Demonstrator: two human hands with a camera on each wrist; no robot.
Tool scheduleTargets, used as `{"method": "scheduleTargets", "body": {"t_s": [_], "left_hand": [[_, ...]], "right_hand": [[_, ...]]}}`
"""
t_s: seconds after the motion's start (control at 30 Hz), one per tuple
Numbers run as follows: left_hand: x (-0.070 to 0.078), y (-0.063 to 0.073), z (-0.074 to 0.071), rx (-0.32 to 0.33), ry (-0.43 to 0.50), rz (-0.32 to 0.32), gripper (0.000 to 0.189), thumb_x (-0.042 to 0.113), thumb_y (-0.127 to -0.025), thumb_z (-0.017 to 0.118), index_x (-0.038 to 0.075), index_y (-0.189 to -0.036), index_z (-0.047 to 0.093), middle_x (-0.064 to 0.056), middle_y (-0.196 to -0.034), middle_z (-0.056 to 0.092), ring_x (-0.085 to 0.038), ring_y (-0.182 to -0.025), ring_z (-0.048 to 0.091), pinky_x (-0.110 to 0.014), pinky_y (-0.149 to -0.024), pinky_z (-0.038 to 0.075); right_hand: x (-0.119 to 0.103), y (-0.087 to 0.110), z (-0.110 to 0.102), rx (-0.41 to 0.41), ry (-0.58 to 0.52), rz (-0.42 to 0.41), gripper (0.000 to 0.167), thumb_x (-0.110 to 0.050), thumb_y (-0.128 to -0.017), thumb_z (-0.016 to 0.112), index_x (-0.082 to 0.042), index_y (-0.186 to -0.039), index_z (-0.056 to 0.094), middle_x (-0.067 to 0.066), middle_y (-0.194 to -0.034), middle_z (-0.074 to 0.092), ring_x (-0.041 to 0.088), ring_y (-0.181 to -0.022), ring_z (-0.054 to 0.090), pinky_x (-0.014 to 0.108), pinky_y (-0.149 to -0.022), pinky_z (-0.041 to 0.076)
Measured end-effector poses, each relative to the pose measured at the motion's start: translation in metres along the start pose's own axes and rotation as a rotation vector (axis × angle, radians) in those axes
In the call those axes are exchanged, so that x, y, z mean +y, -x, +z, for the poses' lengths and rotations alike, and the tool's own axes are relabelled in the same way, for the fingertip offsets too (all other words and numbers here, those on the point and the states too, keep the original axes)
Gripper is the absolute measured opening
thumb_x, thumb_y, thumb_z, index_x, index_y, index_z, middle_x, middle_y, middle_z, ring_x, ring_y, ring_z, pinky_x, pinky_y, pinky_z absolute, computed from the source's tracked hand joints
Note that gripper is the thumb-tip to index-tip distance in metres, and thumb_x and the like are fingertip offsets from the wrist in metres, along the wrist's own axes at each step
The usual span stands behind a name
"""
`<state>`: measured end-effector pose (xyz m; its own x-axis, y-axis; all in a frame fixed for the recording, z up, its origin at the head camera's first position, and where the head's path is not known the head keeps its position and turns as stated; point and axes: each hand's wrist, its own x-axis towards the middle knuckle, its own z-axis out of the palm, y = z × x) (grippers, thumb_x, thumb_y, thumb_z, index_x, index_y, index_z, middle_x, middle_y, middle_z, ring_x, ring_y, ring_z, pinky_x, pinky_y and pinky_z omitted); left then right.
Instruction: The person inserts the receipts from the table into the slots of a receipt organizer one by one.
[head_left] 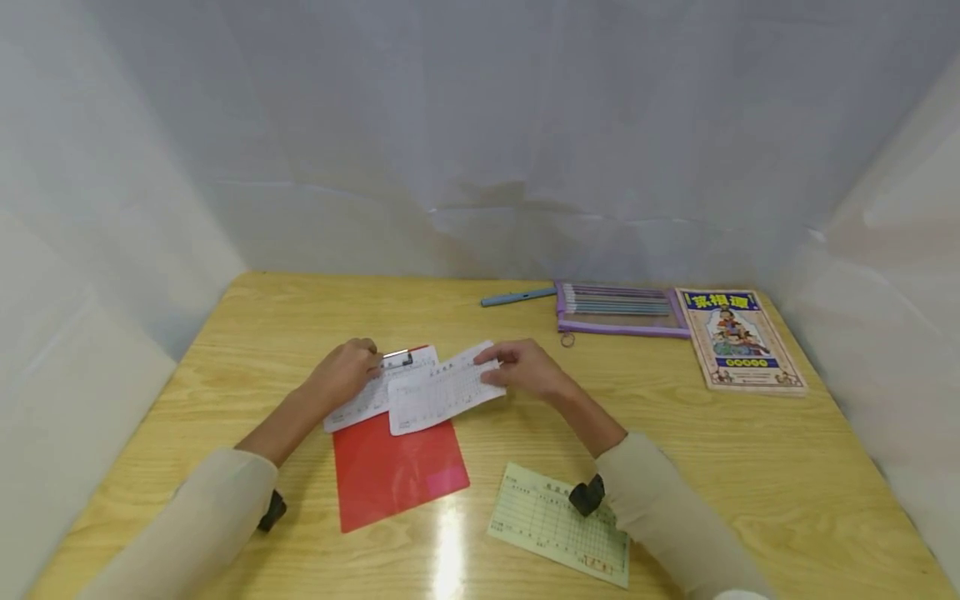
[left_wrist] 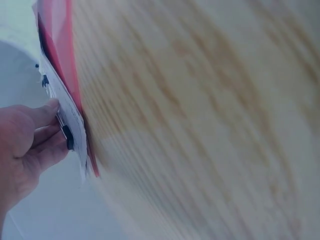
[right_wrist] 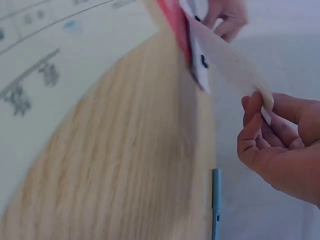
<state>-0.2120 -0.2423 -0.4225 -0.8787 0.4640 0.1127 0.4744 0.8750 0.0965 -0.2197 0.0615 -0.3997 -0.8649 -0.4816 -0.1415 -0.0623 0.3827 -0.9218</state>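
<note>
Red board (head_left: 405,471) — broad face in head view, near edge-on in left wrist view. White sheet (head_left: 442,396) over it, reaching left from right hand (head_left: 527,367) — thumb-and-finger pinch on sheet's right end, clearest in right wrist view. Left hand (head_left: 347,372) pinching clip (head_left: 407,360).

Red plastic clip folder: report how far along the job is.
Seemingly done: a white printed paper slip lies on the red folder. In hand: the left hand grips the metal clip; the right hand pinches another white slip. Possibly left: the pale-green paper slip, lying apart.
</note>
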Motion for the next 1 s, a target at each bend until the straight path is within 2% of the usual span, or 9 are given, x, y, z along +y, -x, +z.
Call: {"method": "scheduleTargets", "body": {"t_s": [0.07, 0.23, 0.5, 0.77, 0.87, 1.0], "left_hand": [[0.001, -0.001, 0.000, -0.007, 0.003, -0.002, 0.017, 0.006, -0.085, 0.068, -0.006, -0.096, 0.072, -0.021, -0.096, 0.064, -0.033, -0.089, 0.063, -0.041, -0.078, 0.057], [0.002, -0.001, -0.001, -0.014, 0.007, 0.004, 0.016, 0.007, -0.085, 0.067, -0.005, -0.095, 0.072, -0.020, -0.095, 0.064, -0.032, -0.088, 0.063, -0.040, -0.076, 0.057], [0.000, -0.001, 0.000, -0.009, 0.006, 0.005, 0.016, 0.006, -0.086, 0.067, -0.005, -0.097, 0.072, -0.019, -0.095, 0.064, -0.032, -0.088, 0.063, -0.041, -0.077, 0.057], [0.000, -0.002, 0.001, 0.012, 0.019, 0.049, 0.015, 0.006, -0.085, 0.067, -0.005, -0.095, 0.072, -0.021, -0.094, 0.065, -0.035, -0.089, 0.064, -0.041, -0.076, 0.057], [0.000, -0.002, 0.000, 0.015, 0.018, 0.054, 0.014, 0.005, -0.085, 0.067, -0.006, -0.093, 0.072, -0.022, -0.094, 0.064, -0.035, -0.088, 0.064, -0.040, -0.075, 0.057], [0.000, -0.002, -0.001, 0.036, 0.020, 0.063, 0.012, 0.003, -0.084, 0.067, -0.006, -0.090, 0.072, -0.021, -0.090, 0.064, -0.034, -0.085, 0.064, -0.040, -0.073, 0.057]], "right_hand": [[0.002, -0.003, 0.004, -0.001, 0.074, 0.033, 0.024, -0.006, -0.084, 0.068, -0.005, -0.109, 0.069, 0.013, -0.114, 0.065, 0.012, -0.084, 0.058, 0.018, -0.067, 0.048], [0.000, -0.012, 0.017, 0.018, 0.235, 0.072, 0.020, -0.006, -0.082, 0.070, -0.009, -0.102, 0.071, 0.008, -0.111, 0.067, 0.015, -0.086, 0.055, 0.019, -0.067, 0.045], [-0.002, -0.029, 0.045, 0.026, 0.392, 0.032, 0.017, -0.009, -0.080, 0.074, -0.010, -0.096, 0.071, 0.005, -0.101, 0.068, 0.012, -0.079, 0.053, 0.018, -0.064, 0.044], [-0.010, -0.039, 0.065, 0.015, 0.454, 0.035, 0.019, -0.008, -0.083, 0.071, -0.008, -0.102, 0.071, 0.006, -0.106, 0.068, 0.014, -0.089, 0.056, 0.024, -0.079, 0.049], [-0.014, -0.041, 0.068, 0.002, 0.448, 0.039, 0.020, -0.008, -0.084, 0.070, -0.008, -0.104, 0.070, 0.006, -0.110, 0.068, 0.015, -0.095, 0.057, 0.027, -0.087, 0.051], [-0.017, -0.046, 0.071, -0.002, 0.433, 0.071, 0.022, -0.009, -0.085, 0.068, -0.009, -0.107, 0.069, 0.005, -0.115, 0.066, 0.015, -0.100, 0.056, 0.029, -0.091, 0.050]]}}
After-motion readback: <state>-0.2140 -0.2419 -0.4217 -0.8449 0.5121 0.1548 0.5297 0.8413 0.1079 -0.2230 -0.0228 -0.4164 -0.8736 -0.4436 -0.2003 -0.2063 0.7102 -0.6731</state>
